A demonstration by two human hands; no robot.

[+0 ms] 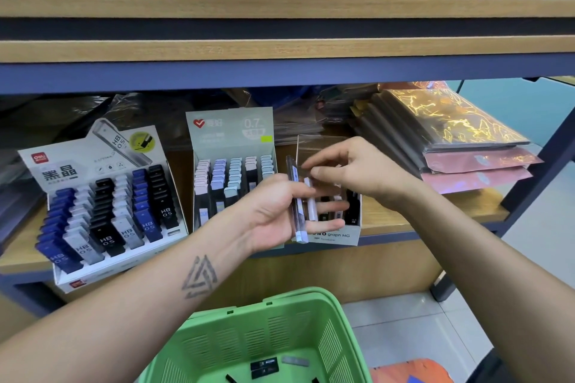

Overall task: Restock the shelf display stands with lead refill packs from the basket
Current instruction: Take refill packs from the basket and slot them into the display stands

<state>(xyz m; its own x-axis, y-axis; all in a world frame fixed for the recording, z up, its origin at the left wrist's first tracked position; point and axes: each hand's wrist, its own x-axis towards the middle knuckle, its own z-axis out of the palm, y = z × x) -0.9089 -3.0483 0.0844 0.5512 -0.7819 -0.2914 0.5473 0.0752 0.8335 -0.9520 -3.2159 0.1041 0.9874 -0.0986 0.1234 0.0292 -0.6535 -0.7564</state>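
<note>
**Refill packs held before the right-hand stand**

Green slotted plastic basket [280,336] sits lowest, a few dark packs on its floor. Above, left hand [277,214] cradles slim clear lead refill packs [300,211]; right hand [357,171] pinches their top, at the shelf's front edge [435,224].

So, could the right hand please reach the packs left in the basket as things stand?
Probably yes: the right hand only pinches a pack above the stand, and the basket sits open below, nothing covering its packs.
</note>
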